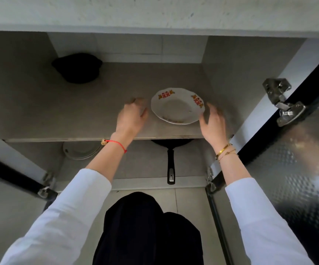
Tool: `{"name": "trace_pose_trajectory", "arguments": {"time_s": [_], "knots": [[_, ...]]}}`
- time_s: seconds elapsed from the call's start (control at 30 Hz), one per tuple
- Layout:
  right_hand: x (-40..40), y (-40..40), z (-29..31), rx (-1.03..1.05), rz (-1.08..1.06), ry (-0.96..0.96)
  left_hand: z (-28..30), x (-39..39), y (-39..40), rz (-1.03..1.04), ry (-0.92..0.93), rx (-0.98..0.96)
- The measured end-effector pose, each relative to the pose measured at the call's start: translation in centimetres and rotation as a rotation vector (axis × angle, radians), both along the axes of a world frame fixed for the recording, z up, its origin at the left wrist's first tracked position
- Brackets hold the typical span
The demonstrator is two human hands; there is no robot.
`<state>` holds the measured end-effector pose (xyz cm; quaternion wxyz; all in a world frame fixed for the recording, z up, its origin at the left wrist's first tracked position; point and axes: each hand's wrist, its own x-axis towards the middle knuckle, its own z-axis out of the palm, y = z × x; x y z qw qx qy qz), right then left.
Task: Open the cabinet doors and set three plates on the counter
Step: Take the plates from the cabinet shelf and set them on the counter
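1. Cabinet doors: both stand swung open. The right door (296,169) shows its patterned inner face and a metal hinge (281,104); the left door (11,169) shows only as a dark edge at the near left. Judged: the opening step is done
2. Plate (177,107): white with red and orange motifs on the rim, lying flat on the upper shelf (68,115), near its front edge and right of centre. Not lifted
3. Left hand (131,119): over the shelf just left of the plate, fingers loosely curled, grip holding nothing. No contact with the rim visible; slightly blurred
4. Right hand (213,125): at the plate's right edge, fingers spread, grip empty. Fingertips at or just beside the rim; true contact cannot be told
5. Lower shelf: a pale stack of dishes (80,151) at the left, half hidden under the upper shelf, and a black pan (171,150) with its handle pointing near. A dark object (77,67) sits at the far left of the upper shelf; not identified
6. Bench (155,12): only its pale front edge shows at the top of view; its top surface is out of sight, so the count of plates already set there cannot be told
7. Judged remaining: take this plate between both hands, raise it to the bench, and fetch any others needed
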<state>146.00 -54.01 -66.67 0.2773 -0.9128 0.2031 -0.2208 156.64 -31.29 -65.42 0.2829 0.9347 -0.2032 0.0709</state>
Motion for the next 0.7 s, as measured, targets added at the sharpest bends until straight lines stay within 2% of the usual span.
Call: {"name": "trace_pose_trajectory", "arguments": {"time_s": [0.3,0.5,0.7], "knots": [[3.2,-2.7,-1.5,0.061,-0.023,0.167,-2.5,4.6,-4.6,0.012,0.183,-0.030],[4.3,-3.5,-2.1,0.130,-0.003,0.230,-3.8,5.6,-5.8,0.022,0.215,-0.082],[4.4,-3.3,-2.5,0.243,0.011,0.203,-4.2,5.5,-5.8,0.033,0.251,-0.151]]}}
